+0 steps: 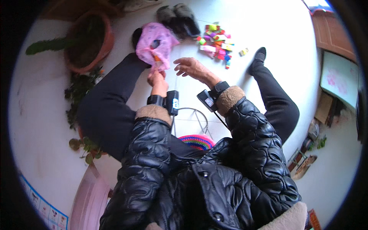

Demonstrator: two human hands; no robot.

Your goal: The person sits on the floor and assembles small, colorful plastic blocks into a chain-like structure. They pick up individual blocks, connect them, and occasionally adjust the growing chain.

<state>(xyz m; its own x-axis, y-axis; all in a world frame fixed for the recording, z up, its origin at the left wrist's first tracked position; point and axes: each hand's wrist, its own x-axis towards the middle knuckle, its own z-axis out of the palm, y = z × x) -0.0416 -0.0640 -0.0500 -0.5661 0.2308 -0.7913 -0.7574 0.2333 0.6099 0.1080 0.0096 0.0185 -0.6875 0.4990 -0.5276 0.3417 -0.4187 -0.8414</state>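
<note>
L hand (157, 81) is pinched shut on the bottom edge of a pink bag (155, 43), which rises from the grip and rests over the left knee. Inside the bag, just above the pinch, something orange and something dark show thru the plastic; can't tell what they are. R hand (190, 68) hovers just right of the grip, fingers spread apart, holding nothing, close to the bag but not touching it. Beyond the R hand, on the floor (276, 34): a heap of coloured blocks (217, 43), w/ one stray block (243, 51) off to its right. Grey slippers (179, 19) lie past the bag. A clay pot (89, 40) stands well left of the grip, plants (82, 90) beside it.
</note>
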